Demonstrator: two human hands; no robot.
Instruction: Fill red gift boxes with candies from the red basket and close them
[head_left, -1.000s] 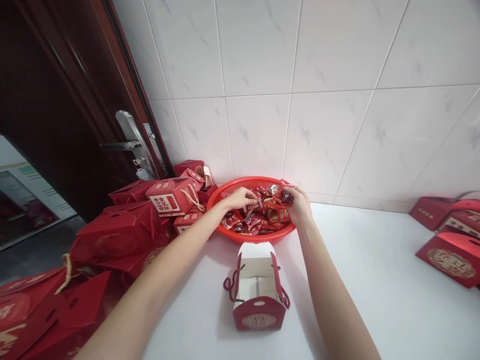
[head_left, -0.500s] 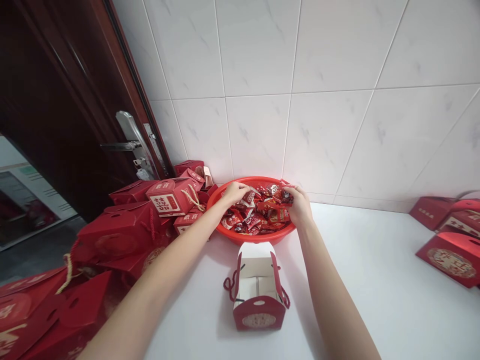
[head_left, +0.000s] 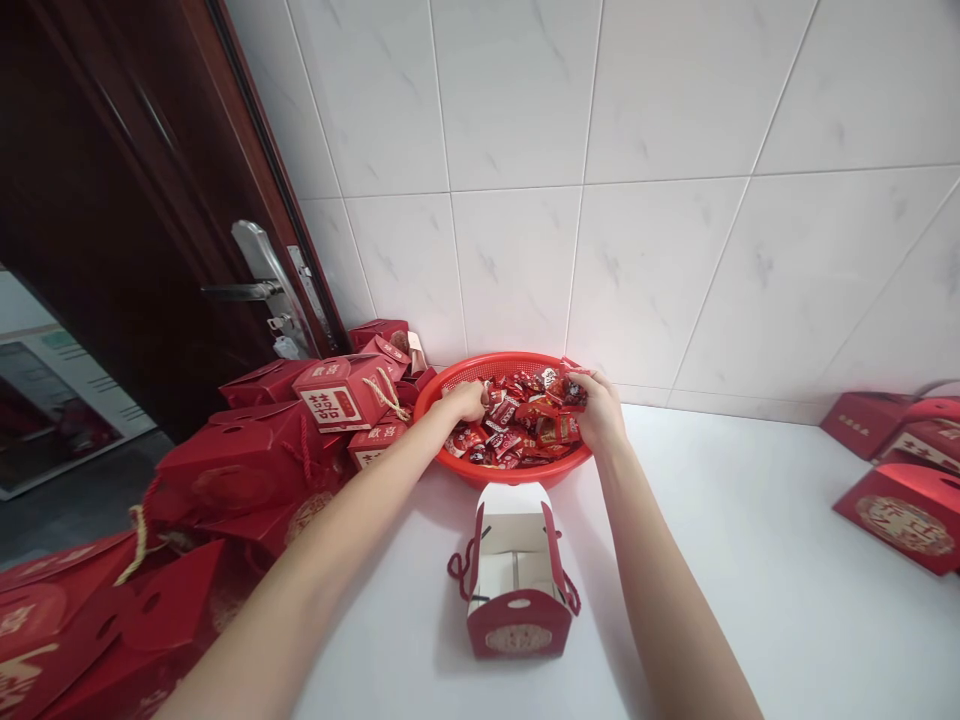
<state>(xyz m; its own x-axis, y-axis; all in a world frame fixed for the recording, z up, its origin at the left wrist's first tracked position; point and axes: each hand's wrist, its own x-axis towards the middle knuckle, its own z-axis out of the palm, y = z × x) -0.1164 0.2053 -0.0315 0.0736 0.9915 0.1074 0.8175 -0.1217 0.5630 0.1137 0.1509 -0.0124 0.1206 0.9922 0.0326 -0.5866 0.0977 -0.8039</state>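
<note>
A red plastic basket [head_left: 517,359] of wrapped candies [head_left: 521,425] stands against the wall. My left hand [head_left: 468,400] reaches into its left side, fingers curled closed among the candies; what they hold, if anything, is hidden. At the basket's right rim, my right hand [head_left: 598,405] is closed on red-wrapped candies [head_left: 574,388]. In front of the basket, between my forearms, a small red box [head_left: 519,625] stands with its top open, a white inside and dark red cord handles.
Many closed red gift boxes [head_left: 240,455] are piled on the left, beside a dark wooden door [head_left: 150,150] with a metal handle [head_left: 262,285]. More red boxes [head_left: 904,510] sit at the right of the white tabletop [head_left: 720,500]. A tiled wall [head_left: 517,260] rises behind.
My left hand has moved slightly left and down in the basket, and its fingers have curled in, away from a candy wrapper. My right hand has barely moved.
</note>
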